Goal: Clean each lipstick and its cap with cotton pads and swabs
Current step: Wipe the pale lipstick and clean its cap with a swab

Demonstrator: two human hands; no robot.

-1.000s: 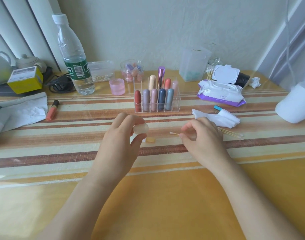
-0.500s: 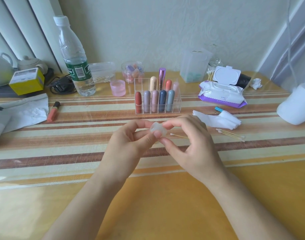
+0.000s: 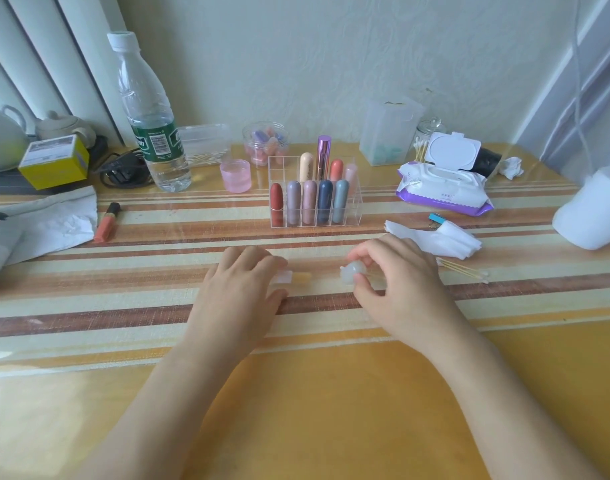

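Bare forearms reach in over the glossy yellow table (image 3: 331, 393) and onto its striped cloth (image 3: 123, 306). The left hand (image 3: 241, 289) lies palm down over the clear base of an uncapped lipstick (image 3: 300, 277), which rests on the cloth with its pale yellow bullet poking out to the right past the fingertips. Whether those fingers grip the base or merely rest on it cannot be told from here. Just to its right, the right hand (image 3: 400, 289) pinches a small translucent cap (image 3: 355, 270) between thumb and fingertips.

Beside that hand lie a few wooden-stemmed cotton swabs (image 3: 464, 271). Just beyond them is a loose stack of white cotton pads (image 3: 445, 241), with a blue binder clip (image 3: 436, 219) at its far edge. Well to the left, an orange lipstick tube (image 3: 106, 226) lies next to crumpled white paper (image 3: 54, 223).

Farther back at centre, a clear acrylic organizer (image 3: 352, 216) holds capped lipsticks upright in two rows. A pink jar (image 3: 235, 175) and a water bottle (image 3: 151, 126) stand to its left, and an open pack of wet wipes (image 3: 442, 192) to its right. Along the wall stand a yellow box (image 3: 54, 161), a jar of pastel capsules (image 3: 265, 143), a frosted container (image 3: 390, 133) and a small glass jar of swabs (image 3: 426, 142).
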